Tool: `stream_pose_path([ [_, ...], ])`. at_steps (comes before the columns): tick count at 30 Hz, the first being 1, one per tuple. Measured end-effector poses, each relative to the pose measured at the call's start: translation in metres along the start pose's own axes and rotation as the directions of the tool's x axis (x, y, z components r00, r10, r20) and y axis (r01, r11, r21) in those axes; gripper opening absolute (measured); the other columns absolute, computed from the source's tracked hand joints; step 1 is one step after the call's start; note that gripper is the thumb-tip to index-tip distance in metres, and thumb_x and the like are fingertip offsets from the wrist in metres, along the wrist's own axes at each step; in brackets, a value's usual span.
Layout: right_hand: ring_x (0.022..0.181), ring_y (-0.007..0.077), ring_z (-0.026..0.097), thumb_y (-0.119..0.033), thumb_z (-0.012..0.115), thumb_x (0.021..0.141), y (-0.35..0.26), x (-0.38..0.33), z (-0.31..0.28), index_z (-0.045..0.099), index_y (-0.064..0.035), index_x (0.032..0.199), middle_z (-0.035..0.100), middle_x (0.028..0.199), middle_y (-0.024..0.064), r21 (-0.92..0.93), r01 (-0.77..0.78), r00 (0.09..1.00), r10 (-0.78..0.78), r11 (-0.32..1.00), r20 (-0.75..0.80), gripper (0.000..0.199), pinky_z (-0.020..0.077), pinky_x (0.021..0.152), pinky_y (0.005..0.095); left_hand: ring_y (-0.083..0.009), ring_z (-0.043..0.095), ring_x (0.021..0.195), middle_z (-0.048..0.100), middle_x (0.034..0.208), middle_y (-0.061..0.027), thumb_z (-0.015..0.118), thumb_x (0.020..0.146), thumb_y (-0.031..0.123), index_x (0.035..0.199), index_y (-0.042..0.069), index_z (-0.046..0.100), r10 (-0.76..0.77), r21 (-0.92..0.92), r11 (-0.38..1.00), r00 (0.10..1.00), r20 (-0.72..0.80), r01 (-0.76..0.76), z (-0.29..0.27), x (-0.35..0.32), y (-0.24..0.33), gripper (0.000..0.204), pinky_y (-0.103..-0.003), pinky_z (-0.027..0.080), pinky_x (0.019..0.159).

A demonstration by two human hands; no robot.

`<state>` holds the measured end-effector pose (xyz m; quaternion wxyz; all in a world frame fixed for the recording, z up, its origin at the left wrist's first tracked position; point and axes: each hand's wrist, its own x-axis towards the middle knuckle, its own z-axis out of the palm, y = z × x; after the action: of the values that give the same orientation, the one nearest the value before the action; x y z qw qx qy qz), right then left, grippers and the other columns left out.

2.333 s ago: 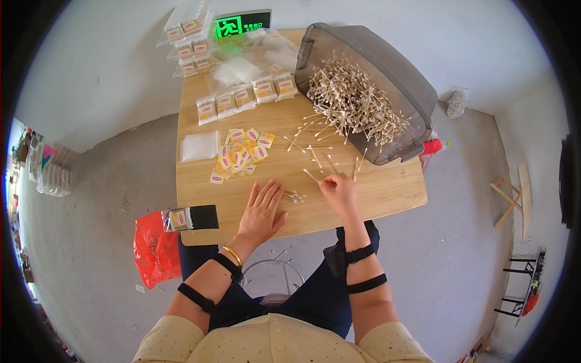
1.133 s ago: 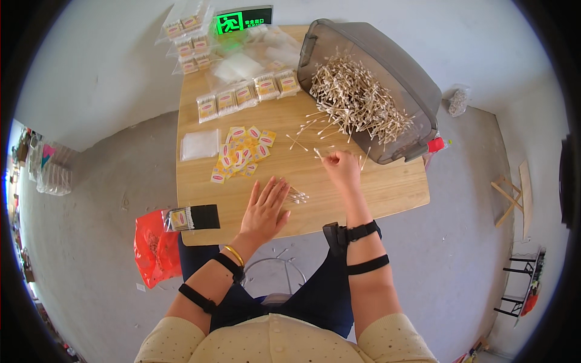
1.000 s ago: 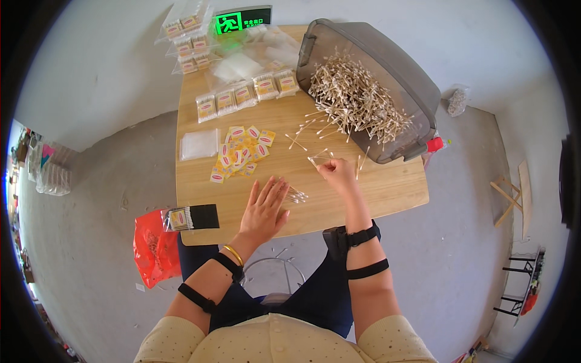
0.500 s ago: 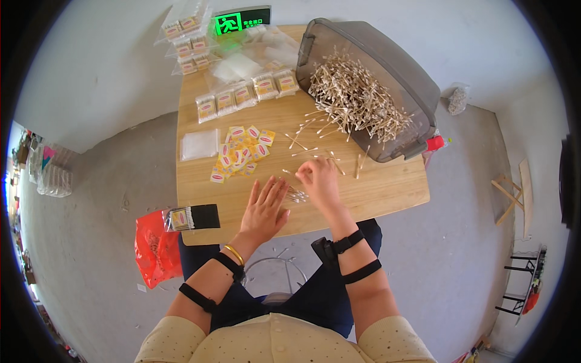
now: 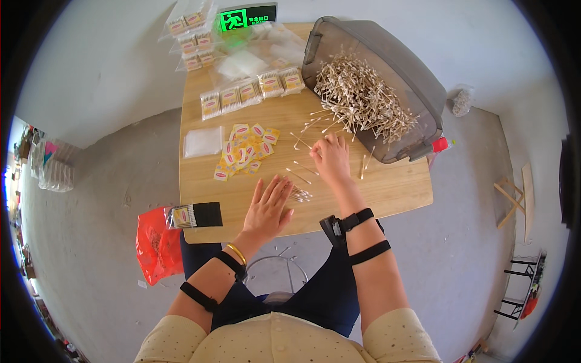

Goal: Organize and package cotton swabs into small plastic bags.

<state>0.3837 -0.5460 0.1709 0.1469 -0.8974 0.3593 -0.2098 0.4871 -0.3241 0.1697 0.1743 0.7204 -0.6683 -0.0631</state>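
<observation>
My left hand (image 5: 270,204) lies flat with fingers stretched out, covering part of a small group of cotton swabs (image 5: 301,193) whose tips stick out beside the fingers. Farther right, my right hand (image 5: 333,158) has its fingers drawn together in a pinch among loose swabs; what they hold, if anything, is hidden. One loose cotton swab (image 5: 301,141) lies right by its fingertips, and another pair (image 5: 302,170) rests between the two hands. Beyond, a grey translucent bin (image 5: 417,91) tipped on its side spills a big heap of cotton swabs (image 5: 363,94) toward me.
Small yellow-and-white cards (image 5: 245,151) lie scattered left of centre, beside a stack of clear bags (image 5: 203,143). Filled swab packs (image 5: 230,98) line up behind them. At the near left edge sits a pack with a black piece (image 5: 207,214), above a red bag (image 5: 158,248).
My right hand has moved away from the left hand, right and farther forward to the loose swabs near the bin. The left hand has stayed on its group of swabs.
</observation>
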Motion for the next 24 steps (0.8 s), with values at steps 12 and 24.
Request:
stream_pose_path([
  [12,0.102,0.0345,0.055,-0.011,0.072,0.084,-0.030,-0.053,-0.009,0.070,-0.0115,0.088,0.060,0.099,0.0096,0.190,-0.046,0.999,0.044,0.981,0.015,0.004,0.0441,0.089,0.0455,-0.0293,0.027,0.152,0.036,0.159,-0.0106,0.058,0.096,0.034,0.154,0.007,0.038,-0.029,0.006,1.000,0.999,0.029,0.029,0.004,-0.003,-0.001,0.067,-0.054,0.014,0.126],
  [24,0.097,0.0340,0.054,-0.001,0.066,0.088,-0.019,-0.107,-0.025,0.063,-0.0063,0.102,0.062,0.102,0.0102,0.393,-0.140,0.973,0.199,0.909,-0.115,0.015,0.0425,0.086,0.0429,-0.0222,0.019,0.155,0.031,0.164,-0.0113,0.052,0.096,0.059,0.156,0.002,0.031,0.096,0.208,0.972,0.991,0.090,-0.113,0.004,0.046,-0.002,0.086,-0.052,0.006,0.127],
])
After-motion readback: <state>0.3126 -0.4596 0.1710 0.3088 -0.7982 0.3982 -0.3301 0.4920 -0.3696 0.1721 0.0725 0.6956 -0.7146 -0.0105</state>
